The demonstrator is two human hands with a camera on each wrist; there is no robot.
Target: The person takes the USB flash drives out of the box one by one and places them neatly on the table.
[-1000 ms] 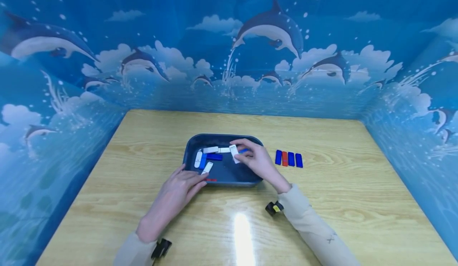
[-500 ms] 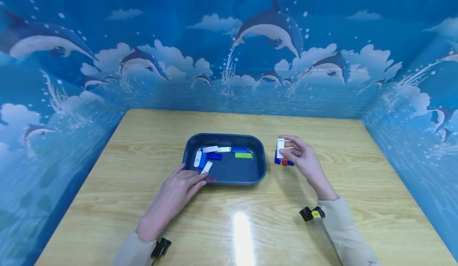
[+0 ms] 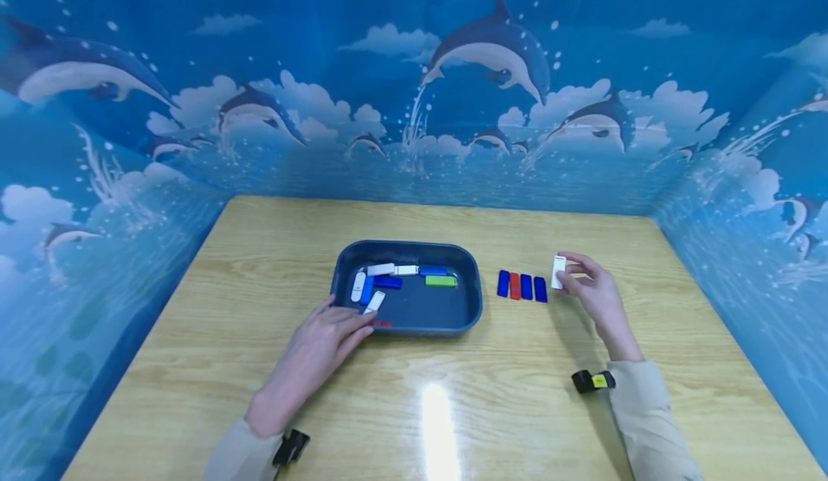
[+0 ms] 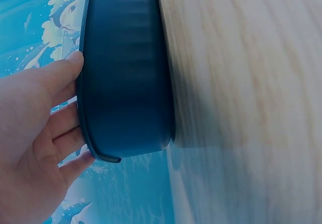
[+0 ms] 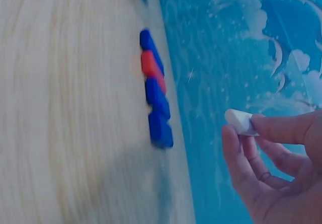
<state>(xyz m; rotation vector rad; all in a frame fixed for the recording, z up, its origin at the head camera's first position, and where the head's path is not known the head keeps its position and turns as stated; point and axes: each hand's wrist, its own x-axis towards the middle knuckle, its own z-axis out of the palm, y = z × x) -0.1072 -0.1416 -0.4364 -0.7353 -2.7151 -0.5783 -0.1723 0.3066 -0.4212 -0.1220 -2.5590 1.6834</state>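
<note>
My right hand [image 3: 591,290] pinches a white USB stick [image 3: 558,272] between thumb and fingers, upright above the table. In the right wrist view the white stick [image 5: 240,122] shows end-on at the fingertips. Just left of it, a row of sticks lies side by side on the table: a blue one [image 3: 540,290], a red one [image 3: 514,286] and further blue ones. My left hand [image 3: 317,344] rests on the near left rim of a dark blue tray [image 3: 472,315]. The left wrist view shows its fairly straight fingers [image 4: 65,118] touching the rim.
Inside the tray lie several sticks: a green one [image 3: 440,281], blue ones [image 3: 388,282] and white ones [image 3: 358,287]. A patch of red [image 3: 382,323] shows by the near wall. Dolphin-patterned curtains [image 3: 414,172] border the wooden table [image 3: 647,308].
My right hand has carried the white USB stick out of the tray, rightward over the row, to beyond its right end. The left hand has stayed at the rim.
</note>
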